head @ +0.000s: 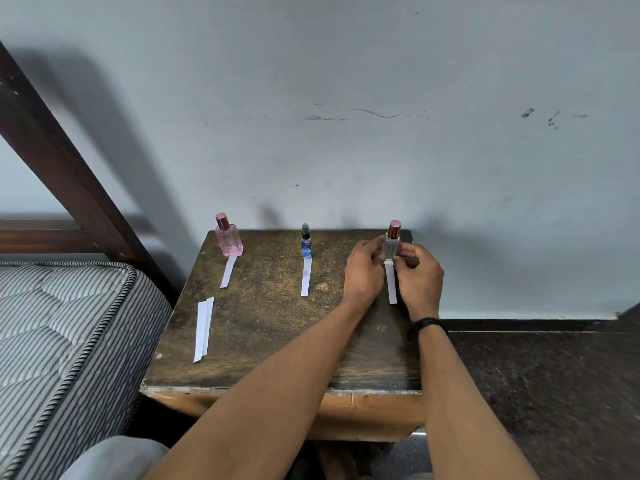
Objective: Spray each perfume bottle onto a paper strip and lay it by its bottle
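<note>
Both grips at the clear bottle (392, 249): left hand (363, 271) and right hand (419, 273) pinch its base and strip (391, 284) top on counter (270, 323). Glass likely slick, top-heavy; hold mid-body. Paper flimsy.

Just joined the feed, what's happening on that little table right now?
A person has both hands, left hand and right hand, around the clear glass bottle with a red cap at the back right of the worn wooden table, with a white paper strip lying in front of it. The pink bottle and small blue bottle already have strips. Two spare strips lie at the left.
</note>
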A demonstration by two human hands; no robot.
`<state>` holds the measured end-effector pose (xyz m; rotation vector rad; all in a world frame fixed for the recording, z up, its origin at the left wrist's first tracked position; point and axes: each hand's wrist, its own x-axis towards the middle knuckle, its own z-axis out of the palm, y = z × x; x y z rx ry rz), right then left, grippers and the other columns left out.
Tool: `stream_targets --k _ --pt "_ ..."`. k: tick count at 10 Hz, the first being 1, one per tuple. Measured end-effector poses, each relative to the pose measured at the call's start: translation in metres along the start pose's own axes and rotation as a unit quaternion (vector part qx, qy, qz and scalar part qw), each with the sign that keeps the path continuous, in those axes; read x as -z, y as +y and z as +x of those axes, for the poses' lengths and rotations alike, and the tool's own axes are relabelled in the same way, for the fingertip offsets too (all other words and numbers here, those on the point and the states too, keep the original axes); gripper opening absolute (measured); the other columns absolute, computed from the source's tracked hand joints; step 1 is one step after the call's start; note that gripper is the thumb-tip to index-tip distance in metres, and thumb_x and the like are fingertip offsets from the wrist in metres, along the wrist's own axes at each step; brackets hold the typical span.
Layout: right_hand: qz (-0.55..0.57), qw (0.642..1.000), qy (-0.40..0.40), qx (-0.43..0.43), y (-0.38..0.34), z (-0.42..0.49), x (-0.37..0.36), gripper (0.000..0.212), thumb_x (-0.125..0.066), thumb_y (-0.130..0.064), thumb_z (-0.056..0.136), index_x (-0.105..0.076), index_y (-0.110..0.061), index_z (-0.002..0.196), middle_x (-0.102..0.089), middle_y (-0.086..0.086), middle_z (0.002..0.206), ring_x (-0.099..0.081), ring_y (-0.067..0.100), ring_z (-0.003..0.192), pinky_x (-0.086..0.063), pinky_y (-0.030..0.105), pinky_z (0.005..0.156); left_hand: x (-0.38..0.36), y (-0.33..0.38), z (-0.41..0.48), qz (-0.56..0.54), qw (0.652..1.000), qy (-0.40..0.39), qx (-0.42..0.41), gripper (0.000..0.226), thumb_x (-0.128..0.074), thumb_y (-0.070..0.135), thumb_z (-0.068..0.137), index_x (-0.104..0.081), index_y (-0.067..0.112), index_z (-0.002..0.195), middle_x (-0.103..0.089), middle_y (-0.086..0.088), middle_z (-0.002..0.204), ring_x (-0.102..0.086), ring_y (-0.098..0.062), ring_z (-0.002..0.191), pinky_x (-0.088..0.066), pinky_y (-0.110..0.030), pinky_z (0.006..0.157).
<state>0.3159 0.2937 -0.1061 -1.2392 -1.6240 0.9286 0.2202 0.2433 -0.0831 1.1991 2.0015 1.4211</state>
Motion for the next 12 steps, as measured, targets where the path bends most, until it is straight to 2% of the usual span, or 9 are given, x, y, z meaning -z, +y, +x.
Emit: stream_targets --k 1,4,6,7,8,9,10,12 --pt "-0.001 1.000 0.001 0.003 0.001 0.000 0.000 0.025 -0.072 -0.007 0.094 -0.074 -0.025 0.110 -0.067 -0.026 0.091 -0.062 -0.016 0.085 -0.048 0.007 0.076 0.000 0.001 0.000 -0.004 1.000 -0.001 0.006 0.045 -0.052 -0.003 0.093 -0.060 0.011 0.136 -0.061 -0.006 0.116 -0.061 -0.021 0.108 -0.051 -0.038 0.098" --pt "0.016 1.000 0.006 0.004 0.000 -0.001 0.001 0.026 -0.073 -0.007 0.093 -0.073 -0.025 0.111 -0.071 -0.019 0.097 -0.064 -0.012 0.089 -0.046 0.006 0.075 0.000 0.002 -0.002 0.000 1.000 0.005 0.010 0.047 -0.050 -0.006 0.092 -0.059 0.009 0.136 -0.060 -0.005 0.122 -0.059 -0.020 0.112 -0.050 -0.033 0.099" --pt "0.032 0.999 0.021 -0.003 -0.003 -0.001 0.002 0.026 -0.070 -0.005 0.091 -0.073 -0.024 0.109 -0.071 -0.016 0.097 -0.064 -0.009 0.089 -0.045 0.006 0.075 0.003 0.001 -0.003 -0.012 1.000 0.014 0.022 0.045 -0.050 -0.003 0.095 -0.057 0.008 0.138 -0.057 -0.004 0.128 -0.057 -0.019 0.115 -0.046 -0.034 0.104" --pt "0.032 0.999 0.034 -0.009 -0.004 -0.004 0.002 0.024 -0.067 -0.006 0.094 -0.073 -0.024 0.108 -0.069 -0.020 0.094 -0.063 -0.007 0.089 -0.049 0.014 0.079 0.005 0.001 -0.004 -0.010 0.999 0.018 0.026 0.044 -0.049 -0.004 0.096 -0.056 0.007 0.138 -0.057 -0.005 0.128 -0.056 -0.019 0.116 -0.046 -0.034 0.105" --pt "0.041 0.998 0.042 -0.019 -0.005 -0.004 0.004 0.023 -0.065 -0.006 0.093 -0.073 -0.025 0.105 -0.069 -0.020 0.095 -0.066 0.000 0.088 -0.055 0.025 0.081 0.010 0.005 -0.012 -0.008 0.999 0.013 0.035 0.047 -0.049 -0.005 0.095 -0.055 0.009 0.139 -0.057 -0.004 0.127 -0.057 -0.016 0.110 -0.047 -0.028 0.103" --pt "0.058 0.997 0.048 -0.033 -0.003 -0.002 0.006 0.025 -0.065 -0.006 0.092 -0.073 -0.028 0.099 -0.071 -0.016 0.092 -0.070 0.006 0.079 -0.059 0.029 0.076 0.014 0.004 -0.027 -0.016 0.999 -0.013 0.033 0.050 -0.050 -0.005 0.095 -0.053 0.012 0.141 -0.055 0.000 0.127 -0.058 -0.011 0.107 -0.047 -0.019 0.099" --pt "0.077 0.995 0.057 -0.042 -0.007 -0.006 0.007 0.029 -0.066 -0.006 0.091 -0.071 -0.035 0.093 -0.071 -0.018 0.089 -0.070 0.003 0.071 -0.059 0.027 0.069 0.027 0.000 -0.048 -0.022 0.999 -0.031 0.039 0.050 -0.053 -0.002 0.096 -0.052 0.016 0.142 -0.054 0.005 0.127 -0.057 -0.005 0.107 -0.041 -0.003 0.091" --pt "0.149 0.982 0.111 -0.024 -0.019 -0.026 0.018 0.027 -0.068 -0.002 0.092 -0.074 -0.028 0.091 -0.074 -0.006 0.093 -0.070 0.017 0.077 -0.057 0.019 0.062 0.063 -0.003 -0.084 -0.055 0.995 -0.035 0.073 0.048 -0.057 0.003 0.097 -0.053 0.020 0.141 -0.055 0.010 0.126 -0.058 -0.003 0.107 -0.042 -0.002 0.091"
